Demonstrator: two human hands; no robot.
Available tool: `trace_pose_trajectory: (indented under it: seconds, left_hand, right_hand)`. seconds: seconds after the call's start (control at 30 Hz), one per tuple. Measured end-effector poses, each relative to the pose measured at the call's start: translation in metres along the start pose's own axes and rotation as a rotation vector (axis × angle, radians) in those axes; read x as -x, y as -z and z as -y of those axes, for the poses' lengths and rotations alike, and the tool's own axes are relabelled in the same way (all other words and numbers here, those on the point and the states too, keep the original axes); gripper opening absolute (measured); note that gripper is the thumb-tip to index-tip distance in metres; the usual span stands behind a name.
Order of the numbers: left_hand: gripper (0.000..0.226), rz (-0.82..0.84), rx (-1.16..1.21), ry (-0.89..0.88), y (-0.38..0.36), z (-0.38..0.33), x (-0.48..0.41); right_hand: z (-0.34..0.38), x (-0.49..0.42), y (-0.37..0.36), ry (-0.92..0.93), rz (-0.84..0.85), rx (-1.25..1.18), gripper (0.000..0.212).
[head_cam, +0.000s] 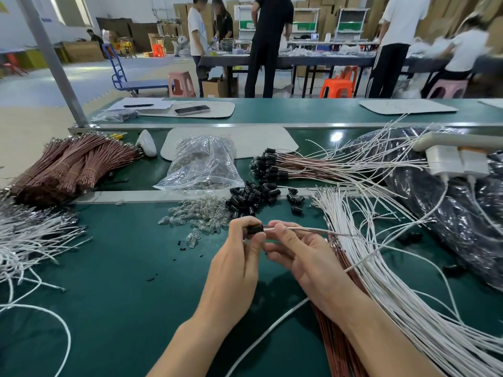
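Black plastic socket [255,229] is held above the middle of the green work surface [122,281], a little toward its far edge. The left hand [239,257] grips this socket, with the thumb and the curled fingers closed around it. The right hand [299,254] pinches a thin wire [307,229] between thumb and forefinger, just beside the socket. The end of the wire meets the opening of the socket, but I cannot tell how deep it goes inside. From the fingers the wire runs toward the right edge, over a thick bundle of white wires [381,268] that lies along the right side of the surface. Behind the hands, at the far edge, a heap of loose black sockets [250,198] and a heap of small clear bulbs [198,213] lie touching each other. A transparent bag of bulbs [202,164] lies farther back, and brown wire bundles [73,164] lie toward the far left corner.
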State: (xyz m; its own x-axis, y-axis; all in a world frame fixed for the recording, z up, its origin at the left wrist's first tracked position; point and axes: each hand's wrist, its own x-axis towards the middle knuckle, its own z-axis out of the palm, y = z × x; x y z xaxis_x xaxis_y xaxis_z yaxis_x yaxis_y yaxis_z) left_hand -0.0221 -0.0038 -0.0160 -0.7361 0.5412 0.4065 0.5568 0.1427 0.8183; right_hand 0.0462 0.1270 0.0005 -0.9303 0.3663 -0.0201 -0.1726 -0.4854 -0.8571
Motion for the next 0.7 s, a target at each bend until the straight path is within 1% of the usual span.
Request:
trace_pose_trajectory:
  seconds: [0.1, 0.17, 0.27, 0.37, 0.5, 0.57, 0.63, 0.7]
  left_hand:
    - [0.013, 0.038, 0.007, -0.030, 0.000, 0.002, 0.000]
    - [0.018, 0.039, -0.011, -0.051, 0.000, 0.003, 0.000]
    - [0.019, -0.021, -0.009, -0.081, 0.000, 0.003, -0.001]
    - [0.013, -0.131, 0.131, 0.010, 0.003, 0.003, -0.005]
    - [0.021, -0.327, 0.390, 0.189, 0.014, 0.007, -0.015]
    - [0.025, -0.418, 0.486, 0.245, 0.025, 0.011, -0.019]
    - [0.025, -0.463, 0.537, 0.262, 0.034, 0.014, -0.021]
    - [0.020, -0.460, 0.555, 0.254, 0.037, 0.012, -0.023]
  right_hand:
    - [0.000, 0.000, 0.000, -0.006, -0.015, 0.070, 0.025]
    - [0.000, -0.001, 0.000, -0.003, -0.038, 0.125, 0.030]
    - [0.000, 0.000, 0.000, 0.018, -0.058, 0.163, 0.029]
    - [0.004, 0.000, 0.000, 0.052, -0.124, 0.123, 0.024]
    - [0.019, 0.002, 0.002, 0.111, -0.187, 0.027, 0.021]
    - [0.028, 0.004, 0.003, 0.147, -0.198, 0.007, 0.021]
    - [0.037, 0.006, 0.004, 0.182, -0.204, 0.013, 0.020]
    - [0.047, 0.005, 0.005, 0.218, -0.208, 0.035, 0.020]
